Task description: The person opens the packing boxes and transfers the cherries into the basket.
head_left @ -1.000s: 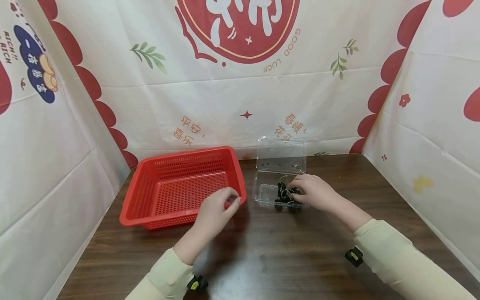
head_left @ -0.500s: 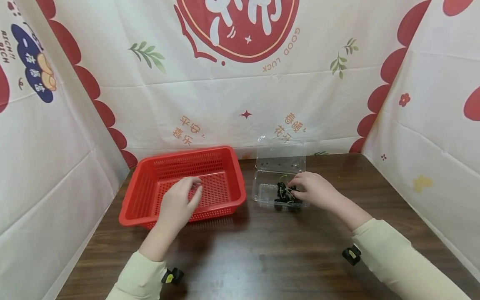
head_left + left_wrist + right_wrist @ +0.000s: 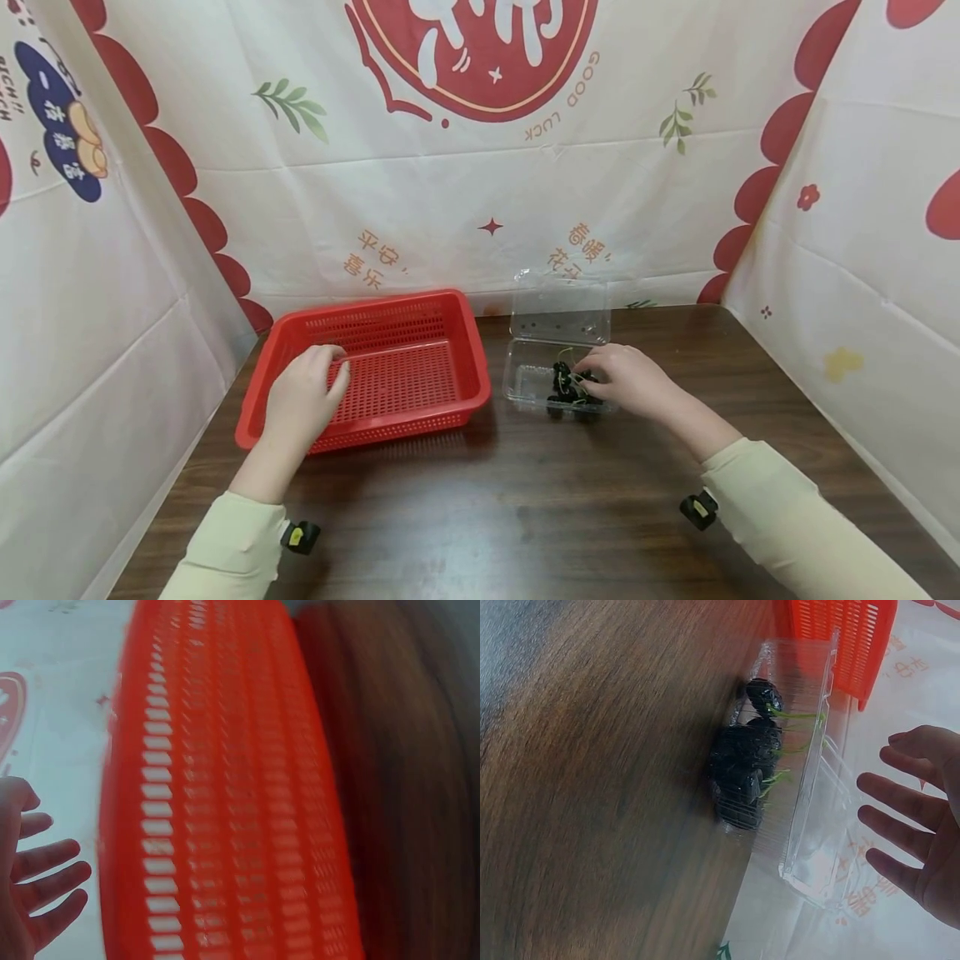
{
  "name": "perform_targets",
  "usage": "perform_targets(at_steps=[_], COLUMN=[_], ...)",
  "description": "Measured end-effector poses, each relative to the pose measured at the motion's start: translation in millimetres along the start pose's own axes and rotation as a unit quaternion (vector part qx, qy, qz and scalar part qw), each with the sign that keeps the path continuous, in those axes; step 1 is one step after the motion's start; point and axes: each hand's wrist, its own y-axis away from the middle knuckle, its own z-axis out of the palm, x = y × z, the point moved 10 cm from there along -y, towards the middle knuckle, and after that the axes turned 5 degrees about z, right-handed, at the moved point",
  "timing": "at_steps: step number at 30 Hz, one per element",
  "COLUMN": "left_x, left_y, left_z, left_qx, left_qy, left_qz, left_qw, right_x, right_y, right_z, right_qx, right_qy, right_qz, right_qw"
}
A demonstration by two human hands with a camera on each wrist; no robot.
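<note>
My left hand (image 3: 303, 396) is over the left part of a red perforated plastic basket (image 3: 390, 421), fingers loosely bent and nothing held. In the left wrist view those fingers (image 3: 56, 881) are spread beside the basket's slotted wall. Over the right side of a clear plastic clamshell box (image 3: 528, 382) hovers my right hand (image 3: 626, 379). Dark, glossy, cherry-like fruits (image 3: 562, 379) with thin green stems lie in the box. In the right wrist view the right fingers (image 3: 900, 791) are spread and apart from the fruits.
The clear lid (image 3: 558, 312) stands raised behind the box, near the back cloth (image 3: 450, 192). Box and basket stand side by side on a dark wooden table (image 3: 480, 517). Printed cloth walls enclose the table at left, back and right.
My left hand has moved left, from the basket's front right corner to its left part. The right hand has stayed over the box. Basket and box stay in place.
</note>
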Motion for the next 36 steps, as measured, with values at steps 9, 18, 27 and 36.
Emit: perform_targets(at_steps=[9, 18, 27, 36], left_x=[-39.6, -74.5, -112.3, -146.2], left_y=[8.1, 13.5, 26.5, 42.6], left_z=[-1.8, -3.5, -0.9, 14.1], left_qx=[0.009, 0.048, -0.037, -0.153], left_qy=[-0.058, -0.072, -0.091, -0.04], left_qz=[0.001, -0.041, -0.19, -0.278], left_qw=[0.9983, 0.9954, 0.9769, 0.9474], right_x=[0, 4, 10, 9], right_y=[0.3, -3.5, -6.1, -4.1], right_z=[0, 3, 17, 34], right_qx=[0.003, -0.011, -0.064, -0.093], right_qy=[0.011, 0.008, -0.014, -0.011], right_qz=[0.005, 0.02, 0.028, 0.007], right_qw=[0.9999, 0.9997, 0.9975, 0.9955])
